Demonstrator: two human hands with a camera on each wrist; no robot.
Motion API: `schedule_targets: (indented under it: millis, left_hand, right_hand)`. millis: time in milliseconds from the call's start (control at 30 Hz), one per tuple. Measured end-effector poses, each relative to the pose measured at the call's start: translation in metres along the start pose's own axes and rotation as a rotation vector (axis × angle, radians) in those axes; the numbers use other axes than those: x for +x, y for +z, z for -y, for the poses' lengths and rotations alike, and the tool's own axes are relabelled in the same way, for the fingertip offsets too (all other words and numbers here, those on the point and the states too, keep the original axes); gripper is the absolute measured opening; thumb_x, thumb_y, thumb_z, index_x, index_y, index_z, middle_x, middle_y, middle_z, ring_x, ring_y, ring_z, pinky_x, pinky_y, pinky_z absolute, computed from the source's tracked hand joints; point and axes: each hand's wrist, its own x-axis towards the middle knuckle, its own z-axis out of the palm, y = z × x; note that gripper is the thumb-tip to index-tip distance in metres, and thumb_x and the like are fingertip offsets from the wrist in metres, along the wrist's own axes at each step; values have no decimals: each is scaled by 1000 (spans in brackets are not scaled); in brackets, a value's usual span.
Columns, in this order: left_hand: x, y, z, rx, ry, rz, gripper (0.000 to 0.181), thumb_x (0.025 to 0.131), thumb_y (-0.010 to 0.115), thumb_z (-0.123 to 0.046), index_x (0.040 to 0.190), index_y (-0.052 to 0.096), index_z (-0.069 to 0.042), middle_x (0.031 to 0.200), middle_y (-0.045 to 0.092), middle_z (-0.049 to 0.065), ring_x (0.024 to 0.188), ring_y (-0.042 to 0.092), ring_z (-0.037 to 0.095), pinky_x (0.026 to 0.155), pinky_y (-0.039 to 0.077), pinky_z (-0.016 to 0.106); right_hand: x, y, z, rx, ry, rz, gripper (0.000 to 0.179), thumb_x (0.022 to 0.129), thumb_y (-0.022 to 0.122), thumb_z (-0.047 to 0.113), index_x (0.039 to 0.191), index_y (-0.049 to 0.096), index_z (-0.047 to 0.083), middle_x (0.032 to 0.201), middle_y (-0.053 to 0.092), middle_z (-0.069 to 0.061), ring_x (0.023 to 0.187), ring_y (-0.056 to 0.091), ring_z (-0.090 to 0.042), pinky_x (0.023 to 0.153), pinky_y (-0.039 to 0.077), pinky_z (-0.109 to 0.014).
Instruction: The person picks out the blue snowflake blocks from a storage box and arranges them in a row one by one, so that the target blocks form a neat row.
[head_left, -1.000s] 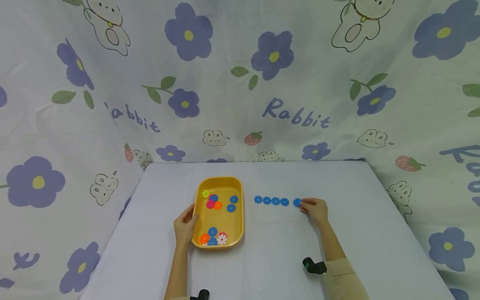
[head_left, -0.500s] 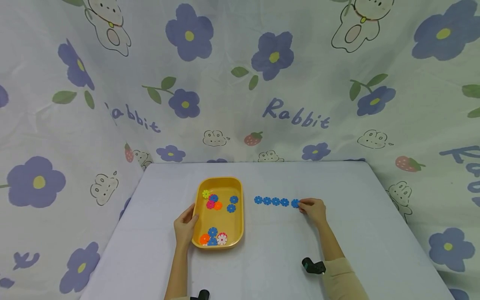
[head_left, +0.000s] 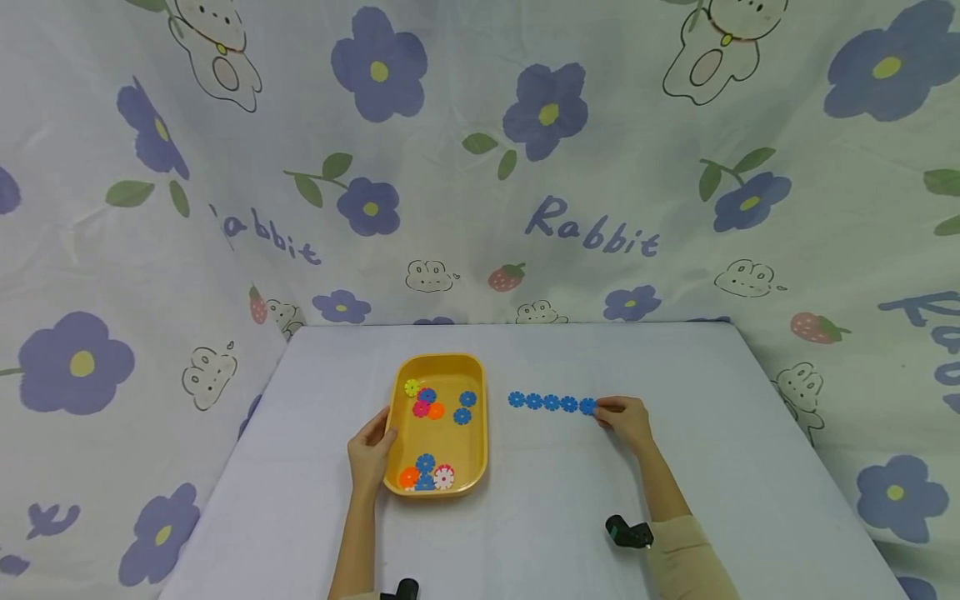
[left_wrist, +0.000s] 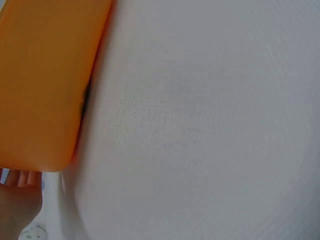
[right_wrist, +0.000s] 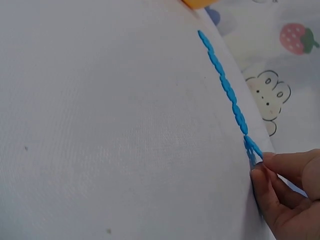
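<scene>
My right hand (head_left: 627,422) pinches a blue snowflake disc (head_left: 587,407) between thumb and fingers, at the right end of a straight row of matching blue discs (head_left: 551,402) on the white table. In the right wrist view the pinched disc (right_wrist: 254,148) slants up from the table, its low edge right at the row's end (right_wrist: 240,121). My left hand (head_left: 369,452) grips the left side of a yellow tray (head_left: 459,442), thumb over the rim. Inside lie loose discs in two loose groups: blue (head_left: 462,416), orange (head_left: 408,477), pink, yellow and white (head_left: 444,477).
The white-covered table (head_left: 555,508) has a printed cloth (head_left: 465,192) hanging behind it and at both sides. A black wrist device (head_left: 628,532) sits by the right sleeve (head_left: 686,554); another (head_left: 405,590) shows at the left wrist.
The right hand has slid left with its blue disc, closing the gap to the row until the disc meets its end. The left hand and the tray stay put.
</scene>
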Motion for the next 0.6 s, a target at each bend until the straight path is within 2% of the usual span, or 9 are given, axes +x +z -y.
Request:
schedule_targets:
  millis: [133, 467, 600]
  left_hand:
    - [0, 0, 0, -10, 14, -1, 39, 88, 57, 4, 127, 55, 6, 131, 53, 22, 124, 48, 32, 86, 44, 8]
    - [0, 0, -1, -6, -7, 9, 39, 89, 56, 3, 128, 55, 3, 133, 53, 18, 125, 47, 29, 87, 43, 8]
    - [0, 0, -1, -7, 5, 7, 39, 89, 56, 4, 127, 55, 5, 132, 53, 21, 125, 47, 31, 87, 43, 8]
  right_hand:
    - [0, 1, 1, -7, -2, 6, 27, 87, 62, 0, 109, 61, -15, 99, 66, -27, 75, 66, -18, 64, 55, -21]
    - [-2, 2, 0, 39, 25, -2, 26, 88, 60, 0, 110, 62, -14, 99, 66, -26, 76, 66, -22, 62, 54, -18]
    - [-2, 2, -1, 36, 17, -11, 27, 89, 59, 0, 111, 61, -14, 101, 65, -27, 77, 66, -22, 62, 54, -17]
